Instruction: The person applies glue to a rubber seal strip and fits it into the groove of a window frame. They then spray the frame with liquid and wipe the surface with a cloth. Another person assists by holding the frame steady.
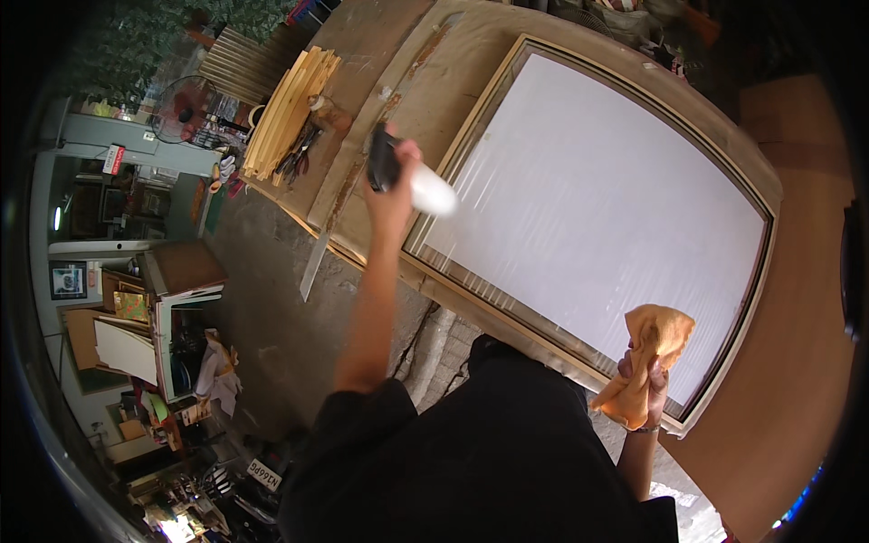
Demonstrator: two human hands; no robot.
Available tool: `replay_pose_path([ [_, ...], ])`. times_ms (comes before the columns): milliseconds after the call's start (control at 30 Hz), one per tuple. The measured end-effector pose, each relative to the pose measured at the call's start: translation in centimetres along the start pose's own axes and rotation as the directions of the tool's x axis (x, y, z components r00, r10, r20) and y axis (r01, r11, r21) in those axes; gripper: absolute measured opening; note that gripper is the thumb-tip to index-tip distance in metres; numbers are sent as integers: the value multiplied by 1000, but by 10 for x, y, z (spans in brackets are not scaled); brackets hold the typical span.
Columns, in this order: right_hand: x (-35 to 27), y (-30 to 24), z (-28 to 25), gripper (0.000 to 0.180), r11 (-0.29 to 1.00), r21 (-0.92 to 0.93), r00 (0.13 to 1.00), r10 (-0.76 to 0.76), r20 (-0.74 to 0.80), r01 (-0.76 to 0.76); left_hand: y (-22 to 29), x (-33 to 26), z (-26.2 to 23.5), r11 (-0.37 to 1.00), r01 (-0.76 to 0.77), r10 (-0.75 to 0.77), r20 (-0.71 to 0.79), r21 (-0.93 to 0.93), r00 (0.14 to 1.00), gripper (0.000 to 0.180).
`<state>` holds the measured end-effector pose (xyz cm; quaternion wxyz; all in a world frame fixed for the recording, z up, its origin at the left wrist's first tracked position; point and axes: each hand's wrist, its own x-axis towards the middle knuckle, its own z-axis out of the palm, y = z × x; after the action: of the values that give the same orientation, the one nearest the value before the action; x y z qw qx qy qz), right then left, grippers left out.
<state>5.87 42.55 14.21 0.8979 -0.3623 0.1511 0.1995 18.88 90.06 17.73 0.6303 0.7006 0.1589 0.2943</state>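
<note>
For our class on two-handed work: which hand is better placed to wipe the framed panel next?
Probably the right hand: it holds the orange cloth near a corner of the framed panel, while the left hand grips the black-topped white bottle.

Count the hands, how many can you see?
2. The left hand, holding a white bottle, is left of the framed panel; the right hand, partly hidden by an orange cloth, is near the panel's bottom corner.

A workshop, judging by wooden strips [288, 118], hand tools [298, 157] and a worn worktable [457, 86]
</note>
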Motion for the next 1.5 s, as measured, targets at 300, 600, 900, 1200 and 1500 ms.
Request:
replay_pose_path([
  [300, -31, 12, -39, 38, 715, -618, 817, -114, -565, -327, -193, 232, -112, 760, -215, 276, -4, 614, 961, 67],
  [600, -116, 7, -129, 38, 546, -668, 374, -559, -740, -505, -220, 237, -93, 774, 127, -8, -191, 620, 982, 89],
  [900, -146, -23, -225, 14, -26, -698, 521, -685, -509, -716, -197, 114, -96, 627, -242, 425, -65, 740, 903, 90],
  [1200, -95, -77, -313, 27, -392, -809, 848, -481, -225, -437, -120, -180, -93, 512, 70, 203, -200, 856, 959, 87],
  [1500, 1, -145, -348, 18, -510, -819, 877, -479, 15, -264, -105, -408, -51, 306, 445, -197, -402, 841, 894, 62],
])
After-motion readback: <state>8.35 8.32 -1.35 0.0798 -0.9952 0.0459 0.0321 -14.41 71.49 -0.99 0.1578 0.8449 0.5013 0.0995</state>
